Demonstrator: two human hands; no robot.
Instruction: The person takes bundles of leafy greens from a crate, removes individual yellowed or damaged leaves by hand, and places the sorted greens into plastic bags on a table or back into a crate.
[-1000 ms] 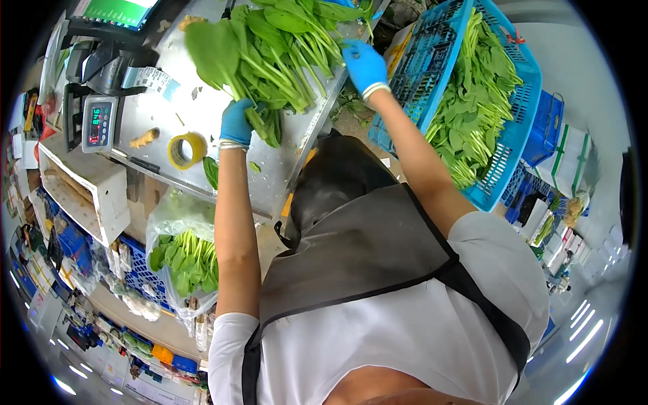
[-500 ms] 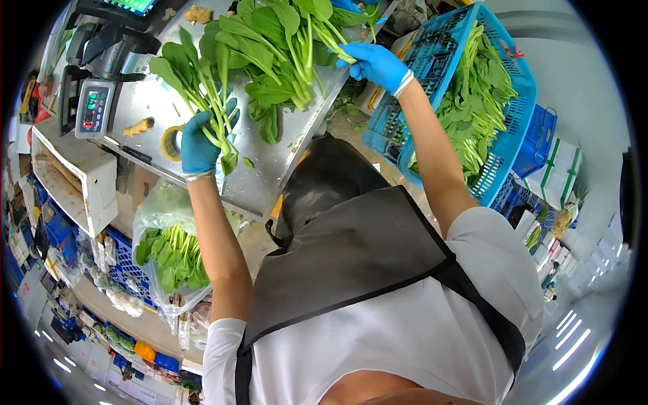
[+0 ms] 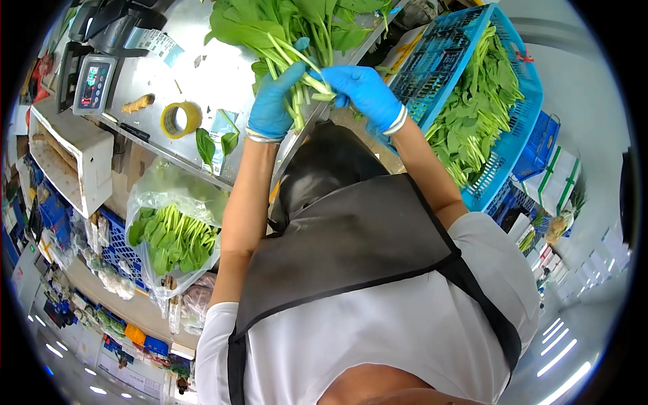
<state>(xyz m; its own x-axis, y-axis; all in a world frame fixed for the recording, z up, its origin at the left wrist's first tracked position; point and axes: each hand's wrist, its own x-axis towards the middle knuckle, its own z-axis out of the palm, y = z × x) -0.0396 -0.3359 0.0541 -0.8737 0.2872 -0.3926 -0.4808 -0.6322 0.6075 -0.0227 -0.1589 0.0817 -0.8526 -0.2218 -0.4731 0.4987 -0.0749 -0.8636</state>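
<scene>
My left hand, in a blue glove, is closed round the stems of a bunch of leafy greens above the right side of the metal table. Pressed against the same bunch, my gloved right hand pinches the cut stem ends from the other side. The leaves point away from me, over the far part of the table. Two loose leaves lie at the near edge, by a printed label. A yellow roll of tape rests left of them.
A scale with a lit display and a piece of ginger are on the left. Below the table edge sits a clear bag of greens. At right stands a blue crate heaped with greens, beside a second blue crate.
My left hand has carried its greens rightward to meet my right hand, and the stems are now together in one bunch. The label and loose leaves it covered now show.
</scene>
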